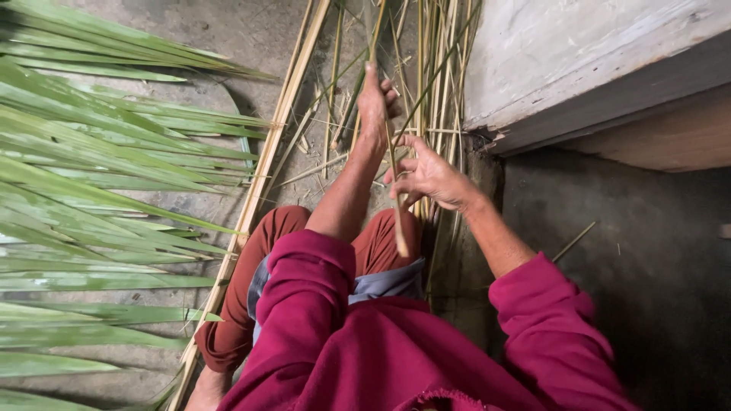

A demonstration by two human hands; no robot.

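Left hand point(375, 103): stretched forward, fingers closed around a thin pale leaf rib point(391, 164), gripping it high up.
Right hand point(428, 176): nearer the body, fingers loosely curled and partly apart, touching the same rib lower down; firm pinch or mere touch cannot be told.
Leaf rib: slanting from above the left hand, past the right hand, down to a lower end over the knee point(388, 236).
Beyond the left hand: bundle of stripped ribs point(434, 68) lying lengthwise on the concrete floor point(221, 30), some crossing behind the fingers.
Left of the left hand: long split palm stalk point(263, 164) running diagonally, green palm leaflets point(91, 167) fanned out past it.
Right of the right hand: grey concrete step point(579, 61), dark floor below.
In the way: crimson sleeves point(304, 281) cover both forearms' lower parts.
Hard to make out: rib's top end lost among the bundle; right fingertips blurred.
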